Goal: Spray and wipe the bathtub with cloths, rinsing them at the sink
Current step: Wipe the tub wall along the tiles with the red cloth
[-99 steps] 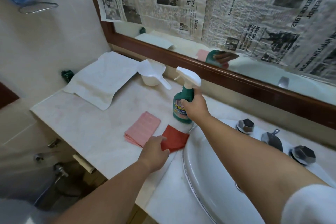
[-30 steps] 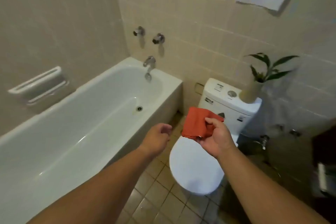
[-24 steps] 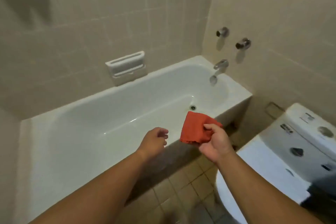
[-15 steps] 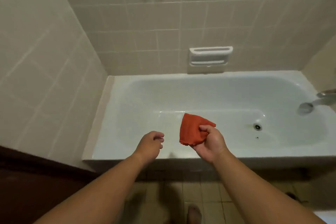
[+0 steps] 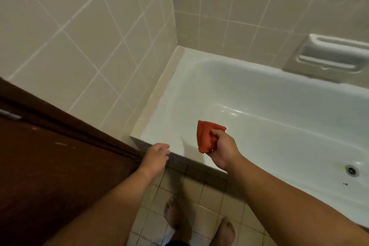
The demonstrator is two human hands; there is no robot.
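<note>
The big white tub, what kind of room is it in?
A bathroom, most likely: the white bathtub has a drain, the walls are tiled with a soap holder, and the right hand holds a red cloth.

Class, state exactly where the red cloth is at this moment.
In the head view, the red cloth is pinched in the right hand, held over the bathtub near its left end.
</note>
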